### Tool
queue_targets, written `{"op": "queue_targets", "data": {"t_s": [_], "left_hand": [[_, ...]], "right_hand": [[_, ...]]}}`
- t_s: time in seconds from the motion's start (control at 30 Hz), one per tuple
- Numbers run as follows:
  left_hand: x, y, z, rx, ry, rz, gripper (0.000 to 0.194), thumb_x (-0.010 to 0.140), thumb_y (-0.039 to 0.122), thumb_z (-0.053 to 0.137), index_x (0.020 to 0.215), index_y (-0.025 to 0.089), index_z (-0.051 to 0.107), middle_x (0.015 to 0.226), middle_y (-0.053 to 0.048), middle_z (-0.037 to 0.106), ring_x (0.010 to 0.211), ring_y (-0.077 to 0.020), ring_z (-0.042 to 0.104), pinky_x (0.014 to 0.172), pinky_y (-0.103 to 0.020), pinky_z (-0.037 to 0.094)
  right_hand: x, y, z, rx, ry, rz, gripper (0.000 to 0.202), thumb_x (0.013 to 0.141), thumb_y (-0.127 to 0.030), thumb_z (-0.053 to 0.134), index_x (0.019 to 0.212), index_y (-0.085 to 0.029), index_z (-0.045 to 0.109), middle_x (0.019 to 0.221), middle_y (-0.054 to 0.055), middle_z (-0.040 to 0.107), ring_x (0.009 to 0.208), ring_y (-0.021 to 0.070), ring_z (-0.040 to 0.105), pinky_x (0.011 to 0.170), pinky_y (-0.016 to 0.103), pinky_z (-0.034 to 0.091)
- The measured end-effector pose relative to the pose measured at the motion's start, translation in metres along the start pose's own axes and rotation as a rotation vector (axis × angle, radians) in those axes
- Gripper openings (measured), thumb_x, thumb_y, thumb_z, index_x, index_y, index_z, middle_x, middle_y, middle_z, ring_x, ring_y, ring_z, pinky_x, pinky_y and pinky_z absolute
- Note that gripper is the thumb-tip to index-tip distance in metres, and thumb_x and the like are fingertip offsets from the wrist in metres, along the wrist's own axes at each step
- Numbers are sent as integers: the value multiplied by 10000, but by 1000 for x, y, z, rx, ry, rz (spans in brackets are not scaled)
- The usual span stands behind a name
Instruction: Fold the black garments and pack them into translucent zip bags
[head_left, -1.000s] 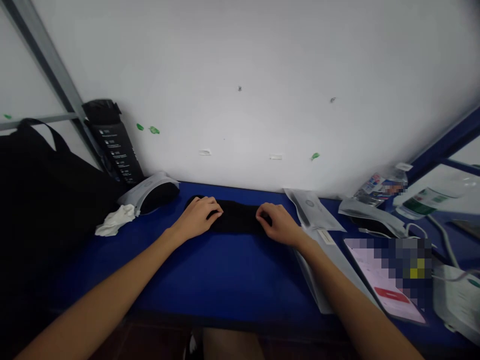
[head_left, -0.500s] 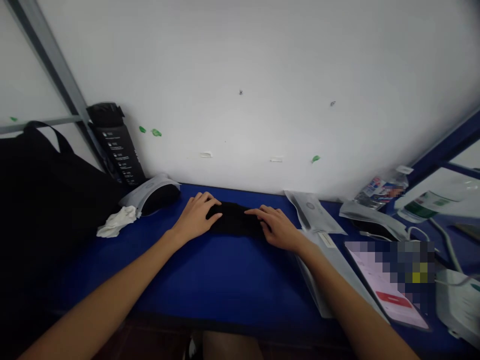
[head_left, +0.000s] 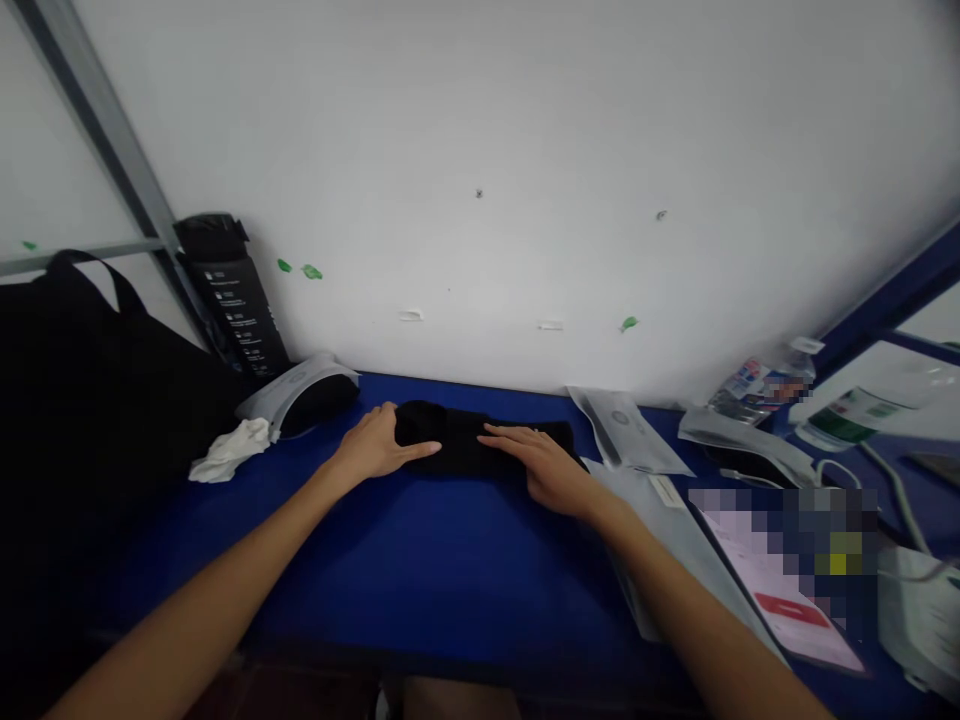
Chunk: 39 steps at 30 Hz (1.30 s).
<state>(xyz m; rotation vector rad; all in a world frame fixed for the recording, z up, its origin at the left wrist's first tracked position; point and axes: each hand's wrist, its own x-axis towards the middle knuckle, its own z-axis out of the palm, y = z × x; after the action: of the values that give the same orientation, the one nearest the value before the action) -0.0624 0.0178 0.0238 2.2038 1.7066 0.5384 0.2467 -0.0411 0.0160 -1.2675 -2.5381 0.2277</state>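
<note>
A folded black cloth lies lengthwise on the blue tabletop, near the wall. Its left end is bulkier and rounded. My left hand grips that end, its thumb lying across the front and its fingers round the left and far side. On the right part of the cloth my right hand rests palm down, fingers stretched out flat and pointing left. The cloth's exact kind cannot be made out.
Left: a black bag, a black bottle, a frosted pouch with a black item and crumpled tissue. Right: frosted pouches, a phone, clear plastic bottles and a white power strip.
My left hand has shifted left to the cloth's end, where the cloth now bulges up. My right hand's fingers have flattened from a pointing pose, and more of the cloth's right end shows.
</note>
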Motion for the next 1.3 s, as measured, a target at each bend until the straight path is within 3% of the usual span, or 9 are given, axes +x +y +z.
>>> {"op": "queue_targets", "data": {"t_s": [0.2, 0.4, 0.57, 0.77, 0.93, 1.03, 1.13, 1.2, 1.3], "left_hand": [[4, 2, -6, -79, -37, 98, 482, 738, 590, 781, 1002, 206, 657, 1071, -126, 737, 1032, -351, 691, 857, -403, 532], [-2, 18, -8, -298, 77, 83, 503, 723, 313, 795, 1158, 197, 571, 1045, -65, 728, 967, -284, 706, 837, -385, 552], [-14, 42, -1, -430, 292, 319, 476, 823, 205, 700, 1289, 217, 606, 1172, -49, 729, 1079, -241, 699, 982, -380, 540], [-29, 57, 18, -357, 105, 629, 649, 806, 112, 717, 1423, 275, 600, 1250, -42, 716, 1141, -242, 656, 1058, -421, 495], [-31, 55, 19, -198, -27, 675, 566, 885, 190, 703, 1430, 309, 609, 1292, -44, 668, 1178, -252, 610, 1049, -435, 468], [-32, 53, 17, -88, -109, 715, 588, 913, 397, 736, 1471, 304, 578, 1346, -66, 628, 1255, -295, 555, 1082, -480, 431], [-36, 54, 17, -27, -165, 739, 723, 904, 641, 693, 1500, 256, 555, 1406, -106, 587, 1303, -333, 510, 1106, -519, 401], [-39, 57, 17, -27, -165, 730, 697, 943, 690, 603, 1474, 239, 582, 1397, -121, 589, 1297, -332, 514, 1103, -525, 399], [-40, 61, 18, -87, -145, 724, 442, 1083, 530, 418, 1312, 270, 692, 1303, -83, 649, 1260, -272, 557, 1110, -491, 398]], "right_hand": [[1, -9, -4, -7, 5, 0, 532, 1070, -241, 415, 1582, -388, 435, 1640, 32, 440, 1480, 298, 443, 1157, 594, 411], [3, -15, -5, -45, -57, -2, 444, 1114, -363, 395, 1543, -421, 491, 1639, 27, 442, 1486, 330, 406, 1154, 640, 379], [5, -26, 0, -66, -32, -41, 452, 1119, -432, 389, 1562, -400, 468, 1656, 45, 412, 1468, 352, 408, 1124, 635, 404], [8, -37, 10, -69, 28, -104, 346, 1095, -369, 465, 1294, -224, 708, 1359, 137, 673, 1274, 338, 583, 1085, 575, 443], [9, -20, 7, 109, 156, -87, 252, 946, -105, 518, 1029, -188, 741, 1098, 98, 762, 1051, 271, 691, 957, 446, 516], [7, -10, 1, 175, 419, 13, 323, 830, 4, 465, 859, -219, 697, 923, 44, 754, 901, 231, 685, 867, 399, 513], [6, -9, -3, 225, 579, -45, 371, 806, 32, 449, 915, -228, 691, 985, 40, 747, 953, 228, 668, 888, 401, 496], [7, -11, -1, 213, 514, -105, 367, 806, 40, 458, 890, -228, 694, 1018, 36, 746, 967, 224, 663, 897, 404, 475], [10, -13, 5, 171, 347, -102, 319, 785, 43, 491, 790, -213, 681, 987, 37, 727, 909, 214, 650, 859, 388, 460]]}}
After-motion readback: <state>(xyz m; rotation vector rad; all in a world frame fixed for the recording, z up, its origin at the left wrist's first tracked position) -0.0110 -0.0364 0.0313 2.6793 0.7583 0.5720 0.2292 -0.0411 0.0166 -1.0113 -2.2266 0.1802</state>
